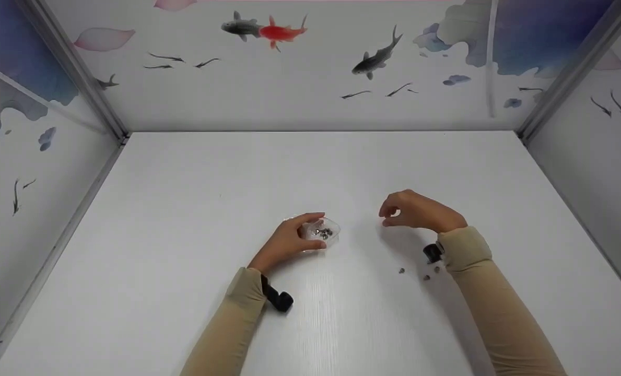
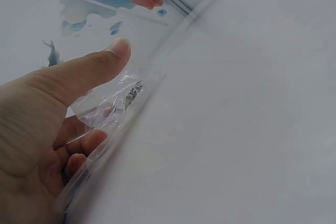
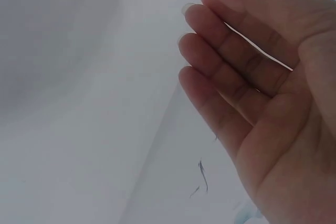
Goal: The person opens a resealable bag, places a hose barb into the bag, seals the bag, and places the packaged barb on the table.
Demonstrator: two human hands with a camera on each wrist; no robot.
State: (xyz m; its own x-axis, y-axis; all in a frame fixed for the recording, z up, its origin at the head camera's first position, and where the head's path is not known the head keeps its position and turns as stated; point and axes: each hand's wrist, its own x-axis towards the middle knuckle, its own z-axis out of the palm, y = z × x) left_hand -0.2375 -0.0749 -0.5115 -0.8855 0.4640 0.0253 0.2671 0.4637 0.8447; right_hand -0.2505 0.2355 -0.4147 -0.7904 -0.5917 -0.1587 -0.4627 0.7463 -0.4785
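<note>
My left hand (image 1: pixel 285 241) grips a small clear plastic bag (image 1: pixel 334 237), with thumb and fingers on opposite sides of it. Several small shiny metal pieces, which look like screws (image 1: pixel 324 233), lie inside. In the left wrist view, the crinkled film of the bag (image 2: pixel 100 114) shows between the thumb and the curled fingers. Off to the right of the bag, my right hand (image 1: pixel 417 210) is held over the table, its fingers bent and its thumb close to the index fingertip. I cannot tell whether a small piece is pinched there; the right wrist view cuts off the thumb tip.
Three small loose metal pieces (image 1: pixel 426 277) lie on the white table (image 1: pixel 185 183), beside and below the right wrist. Black wrist cameras are strapped to both wrists. Printed panels (image 1: pixel 310 94) with fish and petals enclose the table at the back and both sides.
</note>
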